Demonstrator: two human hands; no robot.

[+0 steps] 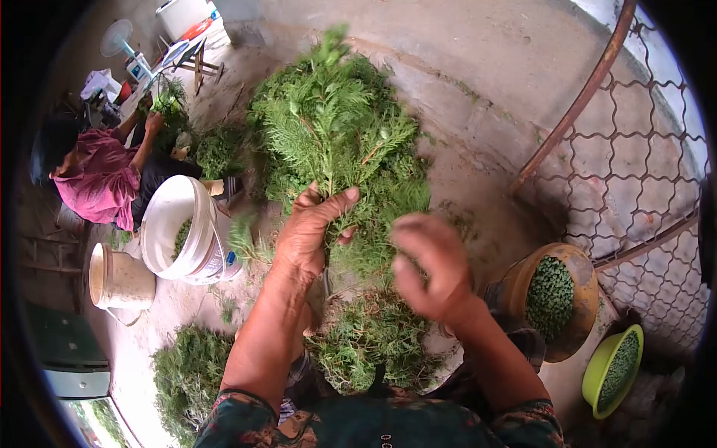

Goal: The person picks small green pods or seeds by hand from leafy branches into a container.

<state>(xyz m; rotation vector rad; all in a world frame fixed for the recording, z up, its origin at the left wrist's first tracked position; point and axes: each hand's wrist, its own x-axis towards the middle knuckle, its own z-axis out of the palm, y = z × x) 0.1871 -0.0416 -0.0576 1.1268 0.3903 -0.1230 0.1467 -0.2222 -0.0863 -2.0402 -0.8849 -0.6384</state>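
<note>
My left hand (302,231) is closed around the stems of a green conifer branch (321,127) with flat, scaly sprays, held upright before me. A few small pale-green round cones show among its sprays. To the right of the branch, my right hand (433,265) is blurred by motion. Its fingers are curved, with a gap between them and the thumb, and I see nothing held there. Behind the held branch lies a large heap of similar cut branches (276,97). A lower pile of trimmed sprigs (373,336) lies between my legs.
At left, a person (97,175) in a pink top handles greenery. Nearby stand a white bucket (160,224), a beige bucket (127,280) and another branch pile (190,373). At right are a yellowish bucket (586,299) and a lime basin (594,373) of small green cones, beside wire mesh (620,149).
</note>
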